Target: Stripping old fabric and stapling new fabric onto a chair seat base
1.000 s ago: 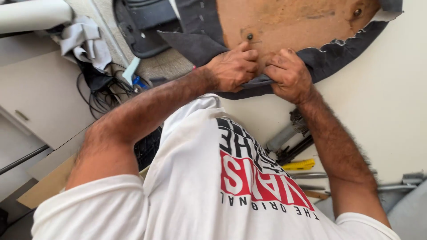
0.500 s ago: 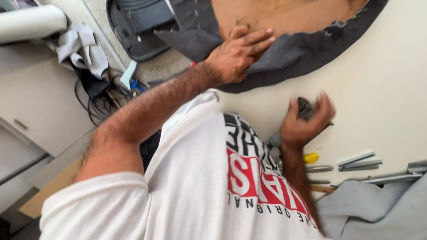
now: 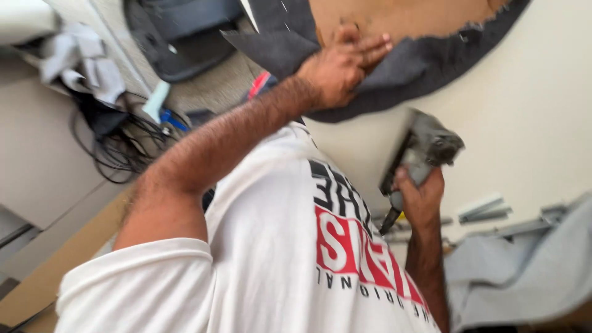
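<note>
At the top of my view, on the pale table point(image 3: 542, 123), my left hand point(image 3: 342, 65) lies flat and spread, fingers point(image 3: 373, 46) stretched out, pinning the dark grey cloth point(image 3: 425, 68) where it wraps over the edge of the round brown board point(image 3: 407, 15); it grips nothing, it only presses. My right hand point(image 3: 422, 197) is lower, off the board, closed around the handle of a grey staple gun point(image 3: 425, 151) that it holds up in the air, nose towards the cloth but well apart from it. The picture is smeared, so I cannot tell whether a finger sits on the trigger. What worries me is my left fingertips: they sit right at the fold, and if the gun comes down close beside them a staple could catch one. The cloth could also slacken or pucker if my flat hand slides, since nothing else holds that stretch down. Compared with half a second ago, my right hand has sunk a little and the gun shows more plainly, while my left hand stays pressed on the same spot. A second ago both hands were together on the fold and the gun was not in either. Metal strips point(image 3: 487, 209) and light grey fabric point(image 3: 524, 265) lie to the right, cables point(image 3: 117, 142) to the left.
</note>
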